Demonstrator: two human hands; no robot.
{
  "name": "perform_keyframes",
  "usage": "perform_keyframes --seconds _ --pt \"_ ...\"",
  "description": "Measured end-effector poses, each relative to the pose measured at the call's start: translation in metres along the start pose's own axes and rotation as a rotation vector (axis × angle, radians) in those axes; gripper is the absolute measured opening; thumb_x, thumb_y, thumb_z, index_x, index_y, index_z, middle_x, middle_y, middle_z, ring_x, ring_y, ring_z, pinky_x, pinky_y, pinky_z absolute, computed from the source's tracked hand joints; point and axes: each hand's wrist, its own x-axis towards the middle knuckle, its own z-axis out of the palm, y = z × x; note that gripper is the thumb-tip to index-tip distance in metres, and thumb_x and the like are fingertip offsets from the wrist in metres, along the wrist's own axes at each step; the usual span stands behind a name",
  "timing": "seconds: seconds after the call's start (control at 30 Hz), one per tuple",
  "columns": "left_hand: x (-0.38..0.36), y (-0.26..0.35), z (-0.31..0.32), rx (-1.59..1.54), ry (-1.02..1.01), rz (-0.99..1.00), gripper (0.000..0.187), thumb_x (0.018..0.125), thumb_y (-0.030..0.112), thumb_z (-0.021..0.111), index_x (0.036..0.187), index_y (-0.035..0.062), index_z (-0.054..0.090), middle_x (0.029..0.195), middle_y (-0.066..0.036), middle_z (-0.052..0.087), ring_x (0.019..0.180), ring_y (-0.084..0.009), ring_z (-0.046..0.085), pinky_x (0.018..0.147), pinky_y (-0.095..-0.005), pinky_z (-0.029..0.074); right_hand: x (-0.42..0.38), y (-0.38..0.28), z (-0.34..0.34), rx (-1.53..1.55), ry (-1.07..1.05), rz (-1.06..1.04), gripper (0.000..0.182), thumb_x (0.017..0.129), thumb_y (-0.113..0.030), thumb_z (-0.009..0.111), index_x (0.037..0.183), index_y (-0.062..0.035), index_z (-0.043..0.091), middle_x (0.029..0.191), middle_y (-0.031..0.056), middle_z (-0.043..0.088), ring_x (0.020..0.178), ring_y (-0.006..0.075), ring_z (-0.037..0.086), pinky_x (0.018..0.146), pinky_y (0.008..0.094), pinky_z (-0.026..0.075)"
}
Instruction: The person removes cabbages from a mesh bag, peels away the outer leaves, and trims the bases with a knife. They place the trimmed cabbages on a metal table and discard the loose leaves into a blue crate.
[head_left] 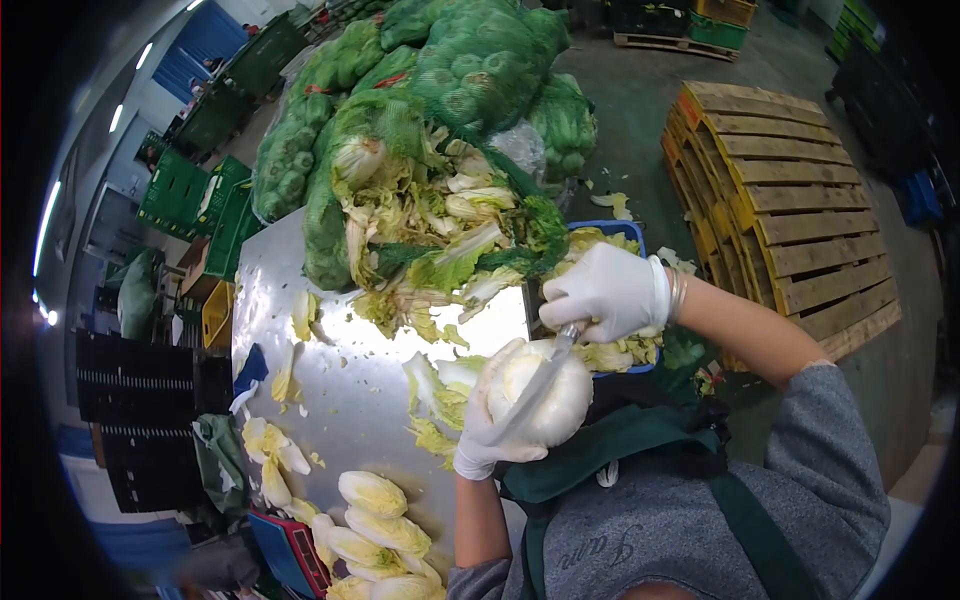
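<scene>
My left hand (486,432), in a white glove, is closed around the side of a napa cabbage (562,402), whose pale base end faces up. A knife (536,385) lies with its blade across that end. Its handle sits in the gloved fist of my right hand (600,290), just above the cabbage. Loose leaves (435,390) rest on the metal table (370,385) left of my left hand. Behind my right hand is a blue crate (630,232) with leaf trimmings in it.
An opened green net sack (325,240) of cabbages and leaves stands on the table's far end, with more full sacks (485,65) behind. Several trimmed cabbages (375,525) lie at the near left, beside a red and blue device (290,550). Wooden pallets (800,180) are stacked at right.
</scene>
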Motion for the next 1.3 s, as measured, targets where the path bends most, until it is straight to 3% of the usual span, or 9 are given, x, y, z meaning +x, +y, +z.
perform_keyframes --seconds 0.2,0.33,0.4,0.5,0.63,0.83,1.03,1.2,1.3 --pt "-0.006 0.002 0.002 -0.057 -0.007 0.057 0.119 0.038 0.028 0.09 0.135 -0.0027 0.028 0.127 -0.013 0.046 0.117 -0.0226 0.048 0.099 -0.0362 0.039 -0.03 0.072 0.019 0.024 0.024 0.479 0.015 0.073 -0.018 0.056 0.086 -0.011 0.058 0.075 0.0115 0.06 0.07 0.0312 0.06 0.062 0.039 0.047" --pt "-0.026 -0.056 -0.02 -0.285 0.396 0.007 0.09 0.068 0.043 0.075 0.135 0.0022 0.031 0.129 -0.013 0.045 0.113 -0.0257 0.051 0.096 -0.0392 0.043 -0.035 0.049 0.026 0.204 0.112 0.578 0.018 0.073 -0.017 0.058 0.088 -0.0068 0.057 0.075 0.0139 0.059 0.071 0.0329 0.059 0.063 0.0385 0.046" --pt "-0.012 -0.063 -0.027 -0.465 0.649 0.249 0.085 0.075 0.059 0.06 0.137 0.0082 0.03 0.133 -0.016 0.042 0.12 -0.0275 0.044 0.101 -0.0463 0.038 -0.043 0.049 0.04 0.296 0.196 0.592 0.02 0.073 -0.016 0.059 0.089 -0.0044 0.056 0.076 0.0151 0.059 0.071 0.0325 0.059 0.064 0.0369 0.046" --pt "0.002 -0.037 -0.022 -0.972 0.254 0.41 0.075 0.082 0.058 0.051 0.139 0.0138 0.03 0.136 -0.016 0.039 0.125 -0.0279 0.04 0.106 -0.051 0.028 -0.059 0.037 0.061 0.418 0.268 0.727 0.027 0.076 -0.016 0.058 0.099 -0.0021 0.057 0.083 0.0178 0.06 0.075 0.0283 0.06 0.069 0.0334 0.047" --pt "-0.007 -0.025 -0.037 -1.461 0.285 0.521 0.079 0.081 0.061 0.05 0.14 0.014 0.029 0.141 -0.015 0.034 0.131 -0.0284 0.031 0.111 -0.053 0.013 -0.085 0.024 0.095 0.473 0.185 0.836 0.03 0.076 -0.016 0.058 0.101 -0.0005 0.057 0.08 0.0175 0.06 0.071 0.0241 0.059 0.068 0.032 0.046" --pt "-0.028 -0.015 -0.046 -1.737 0.173 0.631 0.045 0.089 0.028 0.047 0.131 0.01 0.043 0.135 -0.01 0.043 0.128 -0.0259 0.037 0.11 -0.0502 0.019 -0.108 0.022 0.135 0.548 0.144 0.854 0.025 0.075 -0.018 0.059 0.091 0.0017 0.055 0.068 0.0148 0.053 0.06 0.02 0.05 0.06 0.032 0.043" --pt "-0.064 -0.018 -0.054 -1.325 0.53 0.67 0.057 0.086 0.04 0.056 0.132 0.0102 0.041 0.134 -0.011 0.042 0.124 -0.027 0.04 0.107 -0.0501 0.028 -0.1 0.018 0.149 0.536 0.097 0.825 0.021 0.075 -0.017 0.059 0.086 0.0 0.054 0.066 0.0139 0.051 0.059 0.0198 0.049 0.058 0.032 0.042" --pt "-0.163 -0.036 -0.089 -0.471 1.408 0.336 0.071 0.08 0.045 0.062 0.134 0.0071 0.035 0.129 -0.013 0.045 0.118 -0.0277 0.045 0.101 -0.0429 0.037 -0.146 0.036 0.178 0.401 0.164 0.829 0.018 0.075 -0.013 0.061 0.085 0.0002 0.053 0.067 0.014 0.053 0.059 0.0212 0.05 0.059 0.0319 0.043" --pt "-0.237 -0.022 -0.121 -0.259 1.585 0.11 0.064 0.081 0.037 0.064 0.13 0.0035 0.041 0.124 -0.011 0.05 0.112 -0.024 0.049 0.096 -0.0395 0.041 -0.179 0.046 0.184 0.438 0.127 0.961 0.018 0.075 -0.013 0.061 0.084 0.0007 0.053 0.064 0.0134 0.052 0.056 0.0209 0.047 0.057 0.0317 0.042"
